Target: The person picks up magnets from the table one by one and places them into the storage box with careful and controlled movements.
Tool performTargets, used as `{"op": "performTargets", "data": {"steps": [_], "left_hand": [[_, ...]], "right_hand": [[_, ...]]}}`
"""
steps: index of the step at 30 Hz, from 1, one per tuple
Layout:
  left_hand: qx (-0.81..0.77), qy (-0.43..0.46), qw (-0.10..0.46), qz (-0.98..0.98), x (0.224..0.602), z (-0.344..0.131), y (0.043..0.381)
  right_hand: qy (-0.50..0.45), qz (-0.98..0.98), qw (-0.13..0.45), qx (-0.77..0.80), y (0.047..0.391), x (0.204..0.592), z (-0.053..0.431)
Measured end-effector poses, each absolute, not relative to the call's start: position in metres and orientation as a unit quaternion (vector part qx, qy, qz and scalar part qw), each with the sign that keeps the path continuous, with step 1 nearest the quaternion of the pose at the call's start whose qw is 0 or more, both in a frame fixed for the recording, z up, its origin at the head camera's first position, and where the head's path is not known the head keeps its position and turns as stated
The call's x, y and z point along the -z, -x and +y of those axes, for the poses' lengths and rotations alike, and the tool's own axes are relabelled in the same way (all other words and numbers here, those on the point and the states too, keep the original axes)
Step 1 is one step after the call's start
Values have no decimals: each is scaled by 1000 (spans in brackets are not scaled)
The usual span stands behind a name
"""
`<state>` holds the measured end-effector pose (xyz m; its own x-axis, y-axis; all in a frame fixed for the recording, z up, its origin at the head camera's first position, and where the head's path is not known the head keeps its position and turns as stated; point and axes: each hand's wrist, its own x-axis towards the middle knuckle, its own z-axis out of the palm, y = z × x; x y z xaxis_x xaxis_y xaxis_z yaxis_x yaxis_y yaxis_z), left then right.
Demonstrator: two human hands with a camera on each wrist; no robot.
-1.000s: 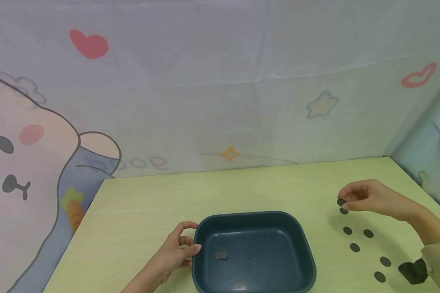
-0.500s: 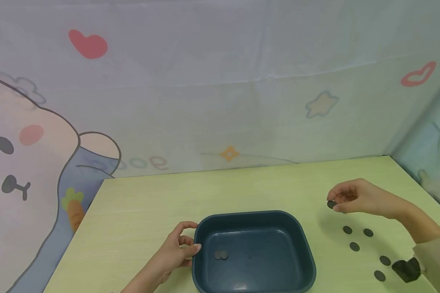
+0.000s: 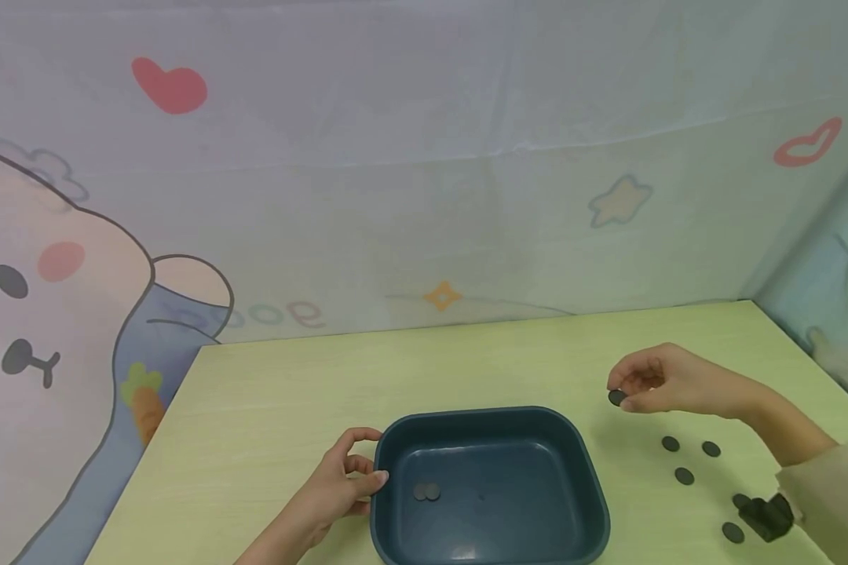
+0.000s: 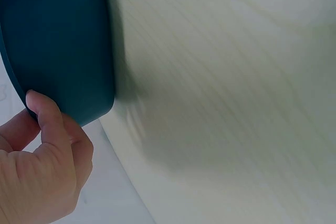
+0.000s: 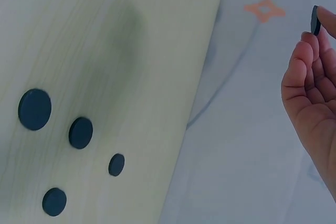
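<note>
Fingers (image 3: 626, 368): one disc (image 3: 615, 398). Tub (image 3: 523, 502): two. Table (image 3: 396, 369): five.

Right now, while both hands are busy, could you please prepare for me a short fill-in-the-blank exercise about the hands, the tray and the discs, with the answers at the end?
1. Inside the tray lie ____ discs.
2. The left hand grips the rim of the ____.
3. In the head view, the loose discs lie to the ____ of the tray.
4. The right hand pinches exactly ____ visible disc.

Missing words: two; tray; right; one.
</note>
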<state>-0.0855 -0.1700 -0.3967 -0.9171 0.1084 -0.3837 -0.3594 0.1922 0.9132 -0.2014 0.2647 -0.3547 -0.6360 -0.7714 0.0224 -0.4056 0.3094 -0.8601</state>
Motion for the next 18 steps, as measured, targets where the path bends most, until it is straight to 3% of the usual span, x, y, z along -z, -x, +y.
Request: {"op": "performTargets", "data": {"steps": [18], "left_hand": [[-627,90,188,751,398,-171,86]], "right_hand": [[423,771,202,431,208,349,223]]}}
